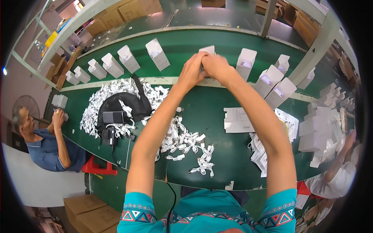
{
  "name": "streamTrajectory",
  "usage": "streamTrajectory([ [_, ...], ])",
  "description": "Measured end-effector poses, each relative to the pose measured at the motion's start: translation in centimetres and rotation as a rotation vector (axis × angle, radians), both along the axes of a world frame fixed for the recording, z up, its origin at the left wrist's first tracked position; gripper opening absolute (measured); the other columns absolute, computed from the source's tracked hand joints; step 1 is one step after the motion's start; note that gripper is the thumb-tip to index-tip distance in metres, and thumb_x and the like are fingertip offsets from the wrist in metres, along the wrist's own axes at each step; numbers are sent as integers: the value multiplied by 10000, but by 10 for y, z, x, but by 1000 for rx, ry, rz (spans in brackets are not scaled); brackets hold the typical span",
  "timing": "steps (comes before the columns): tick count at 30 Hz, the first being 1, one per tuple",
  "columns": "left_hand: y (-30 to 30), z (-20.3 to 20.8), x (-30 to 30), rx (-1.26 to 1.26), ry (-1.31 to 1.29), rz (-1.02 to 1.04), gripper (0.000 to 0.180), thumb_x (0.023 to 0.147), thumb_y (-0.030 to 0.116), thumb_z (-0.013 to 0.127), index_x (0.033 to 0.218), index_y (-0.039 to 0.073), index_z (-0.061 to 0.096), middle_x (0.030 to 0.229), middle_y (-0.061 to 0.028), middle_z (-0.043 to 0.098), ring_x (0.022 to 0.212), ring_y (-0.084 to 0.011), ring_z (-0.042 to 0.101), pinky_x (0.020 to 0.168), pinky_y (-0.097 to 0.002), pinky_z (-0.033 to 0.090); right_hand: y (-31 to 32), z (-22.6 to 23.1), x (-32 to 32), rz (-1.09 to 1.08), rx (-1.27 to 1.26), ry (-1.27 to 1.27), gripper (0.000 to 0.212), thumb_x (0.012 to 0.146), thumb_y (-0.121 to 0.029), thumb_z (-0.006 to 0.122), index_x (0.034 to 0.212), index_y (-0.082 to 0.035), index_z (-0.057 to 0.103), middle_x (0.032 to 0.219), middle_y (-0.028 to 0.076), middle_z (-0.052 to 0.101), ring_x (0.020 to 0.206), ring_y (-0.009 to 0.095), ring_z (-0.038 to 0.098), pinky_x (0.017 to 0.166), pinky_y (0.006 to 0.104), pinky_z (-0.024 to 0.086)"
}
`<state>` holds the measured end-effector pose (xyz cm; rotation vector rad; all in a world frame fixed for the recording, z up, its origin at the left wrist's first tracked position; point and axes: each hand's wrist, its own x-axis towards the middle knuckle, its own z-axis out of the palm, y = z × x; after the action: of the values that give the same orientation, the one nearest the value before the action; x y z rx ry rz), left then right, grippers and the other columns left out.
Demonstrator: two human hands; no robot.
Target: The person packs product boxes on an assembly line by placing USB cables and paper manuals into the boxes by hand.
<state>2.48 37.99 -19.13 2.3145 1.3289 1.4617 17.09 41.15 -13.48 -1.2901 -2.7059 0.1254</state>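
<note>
At the far left, a co-worker in a blue shirt (48,143) sits by the green bench (229,163). Along its far side runs a row of white boxes (111,65), set upright with their flaps raised, so they appear formed but not closed. Nearer lies a big heap of white cables (91,103) around a black bag (144,101) with a dark device (112,117) on it; a smaller scatter of cable bundles (182,138) spreads toward the middle. With so many out loose, much looks left to do. At the row's middle, the left hand (190,72) and right hand (218,66) meet in front of a white box (207,49), its top showing behind them. Both hands' fingers are bent inward and overlap; how tightly they close, or on what, I cannot tell. To the right lie a flattened carton (236,120) and loose papers (259,157), seemingly unused, below more open-topped boxes (268,80). Farther right, many more white cartons (312,136) are crowded together near another co-worker (336,178).
</note>
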Motion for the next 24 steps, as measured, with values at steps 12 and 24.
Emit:
streamTrajectory([
  [12, -123, 41, -37, -113, 766, 170, 232, 827, 48, 744, 1045, 5, 678, 1188, -172, 649, 1158, -369, 619, 978, -477, 490, -206, 77, 260, -207, -165, 654, 145, 902, -32, 779, 1043, -14, 802, 818, 49, 743, 622, 88, 598, 555, 264, 434],
  [24, -133, 21, -50, -460, 770, 160, 106, 823, 60, 758, 857, 41, 659, 925, -141, 679, 958, -374, 656, 825, -489, 521, -290, -56, 348, -228, 330, 145, 340, 821, 47, 744, 1158, 74, 707, 1147, 196, 720, 1036, 392, 673, 879, 452, 575],
])
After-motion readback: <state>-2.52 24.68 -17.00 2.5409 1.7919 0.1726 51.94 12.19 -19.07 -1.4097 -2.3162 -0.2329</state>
